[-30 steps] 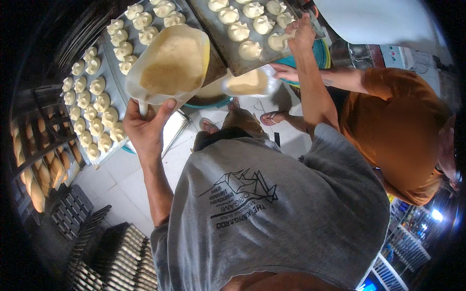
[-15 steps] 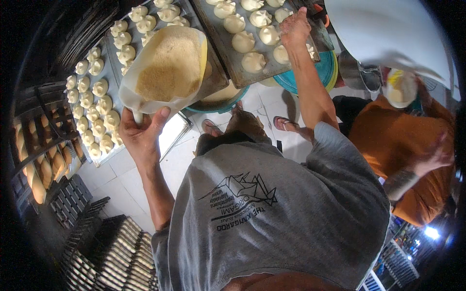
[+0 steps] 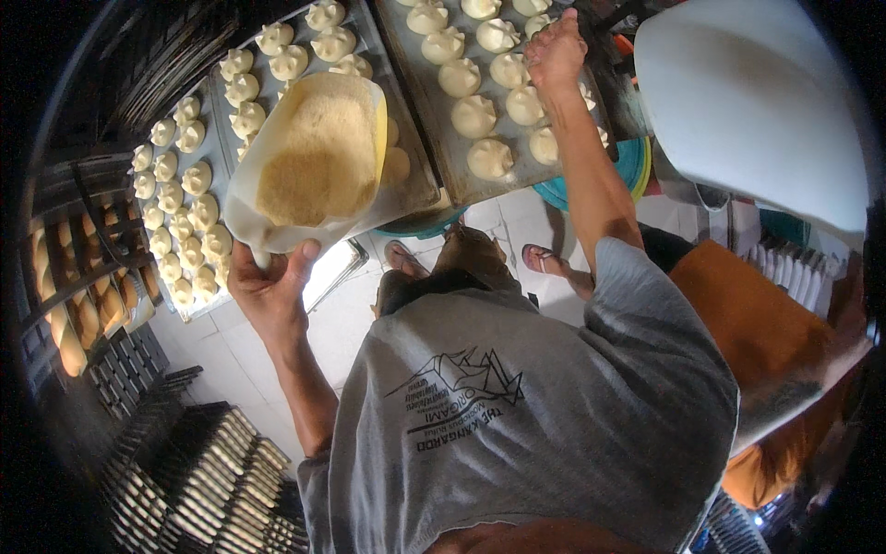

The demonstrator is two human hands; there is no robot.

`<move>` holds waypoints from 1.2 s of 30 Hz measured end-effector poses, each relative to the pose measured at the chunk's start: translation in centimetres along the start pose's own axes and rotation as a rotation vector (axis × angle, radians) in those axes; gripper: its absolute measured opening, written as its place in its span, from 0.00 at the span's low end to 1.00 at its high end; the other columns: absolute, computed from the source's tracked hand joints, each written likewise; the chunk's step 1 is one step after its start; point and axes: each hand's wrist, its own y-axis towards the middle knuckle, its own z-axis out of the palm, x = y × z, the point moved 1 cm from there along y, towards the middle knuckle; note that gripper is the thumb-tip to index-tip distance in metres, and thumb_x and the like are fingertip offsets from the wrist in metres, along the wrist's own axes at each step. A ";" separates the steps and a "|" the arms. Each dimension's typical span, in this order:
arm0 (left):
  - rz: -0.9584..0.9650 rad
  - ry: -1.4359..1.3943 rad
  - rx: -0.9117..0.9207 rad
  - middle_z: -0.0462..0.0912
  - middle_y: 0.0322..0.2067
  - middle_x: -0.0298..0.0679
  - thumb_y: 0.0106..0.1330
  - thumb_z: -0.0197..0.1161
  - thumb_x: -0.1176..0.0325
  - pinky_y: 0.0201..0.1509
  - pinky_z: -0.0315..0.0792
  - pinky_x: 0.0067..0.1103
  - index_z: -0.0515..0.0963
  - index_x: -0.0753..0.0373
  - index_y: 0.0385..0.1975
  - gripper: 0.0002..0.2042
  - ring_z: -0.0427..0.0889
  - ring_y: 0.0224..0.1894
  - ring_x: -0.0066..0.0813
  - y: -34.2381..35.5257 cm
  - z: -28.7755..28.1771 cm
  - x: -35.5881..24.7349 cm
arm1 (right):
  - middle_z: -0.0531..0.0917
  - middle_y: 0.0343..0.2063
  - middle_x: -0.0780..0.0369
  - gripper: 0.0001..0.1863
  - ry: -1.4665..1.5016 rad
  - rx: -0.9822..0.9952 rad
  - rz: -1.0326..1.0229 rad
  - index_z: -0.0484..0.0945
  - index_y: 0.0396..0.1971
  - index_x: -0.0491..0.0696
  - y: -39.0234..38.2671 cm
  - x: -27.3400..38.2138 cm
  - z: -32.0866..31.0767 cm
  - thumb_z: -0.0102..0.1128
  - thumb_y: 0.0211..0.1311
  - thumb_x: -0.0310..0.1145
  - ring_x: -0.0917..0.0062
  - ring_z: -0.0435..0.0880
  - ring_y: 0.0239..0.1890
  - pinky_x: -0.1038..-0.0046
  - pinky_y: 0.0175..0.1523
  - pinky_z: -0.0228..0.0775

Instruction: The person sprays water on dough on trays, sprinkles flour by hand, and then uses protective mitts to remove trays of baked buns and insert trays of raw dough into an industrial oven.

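Observation:
My left hand point(image 3: 275, 286) grips the handle of a white plastic scoop point(image 3: 242, 198), whose bowl is partly filled with light brown crumbs point(image 3: 314, 152). The scoop is above a dark metal tray point(image 3: 420, 191), covering part of it and some of its dough pieces. Over a second tray point(image 3: 430, 129) at the right, my right hand point(image 3: 556, 54) is closed, fingers curled together; what they hold, if anything, is hidden. Pale, pointed-top dough pieces point(image 3: 489, 159) stand in rows on this tray, several of them beside and under that hand.
Another tray of dough point(image 3: 208, 138) lies at the far left. Bread loaves point(image 3: 69, 319) fill a rack behind it. Teal tubs point(image 3: 632, 166) stand below the trays. A large white container point(image 3: 752, 111) is at right, near a person in an orange shirt point(image 3: 738, 291).
The trays appear slightly lower in view. My closed right hand stays over the right tray, and the left still holds the scoop. The person in orange has moved lower, and their bowl no longer shows.

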 end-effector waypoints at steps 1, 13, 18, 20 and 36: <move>-0.008 -0.004 0.005 0.82 0.45 0.42 0.52 0.76 0.74 0.53 0.76 0.26 0.73 0.71 0.53 0.27 0.81 0.47 0.29 0.1 0.1 0.0 | 0.62 0.12 0.72 0.23 0.175 0.113 0.017 0.60 0.14 0.60 2.7 -0.6 -2.3 0.48 0.73 0.44 0.83 0.59 0.11 0.76 0.15 0.51; -0.037 0.032 -0.097 0.81 0.46 0.40 0.52 0.76 0.73 0.55 0.74 0.25 0.73 0.70 0.54 0.28 0.79 0.48 0.27 1.1 1.2 0.0 | 0.59 0.13 0.69 0.25 -0.064 -0.089 0.100 0.58 0.15 0.55 4.8 0.6 5.1 0.43 0.72 0.52 0.78 0.55 0.15 0.73 0.21 0.47; -0.050 0.044 -0.152 0.80 0.47 0.41 0.52 0.76 0.74 0.56 0.73 0.25 0.72 0.71 0.55 0.30 0.79 0.49 0.28 1.1 1.1 0.0 | 0.60 0.12 0.67 0.26 -0.040 0.029 -0.142 0.57 0.13 0.55 12.1 2.2 5.1 0.43 0.72 0.49 0.76 0.53 0.13 0.71 0.21 0.48; -0.036 0.021 -0.155 0.80 0.47 0.41 0.52 0.76 0.74 0.55 0.73 0.25 0.71 0.72 0.55 0.30 0.79 0.49 0.28 1.1 1.3 -0.1 | 0.60 0.12 0.67 0.26 -0.028 0.125 -0.242 0.57 0.12 0.55 15.4 1.6 4.8 0.42 0.73 0.47 0.76 0.54 0.14 0.71 0.21 0.47; -0.016 0.088 -0.176 0.80 0.45 0.41 0.53 0.75 0.71 0.48 0.74 0.22 0.71 0.73 0.54 0.29 0.80 0.45 0.26 0.1 1.3 -0.2 | 0.63 0.13 0.65 0.23 -0.140 0.226 -0.221 0.60 0.14 0.52 16.5 2.4 2.8 0.43 0.71 0.42 0.73 0.61 0.16 0.68 0.24 0.59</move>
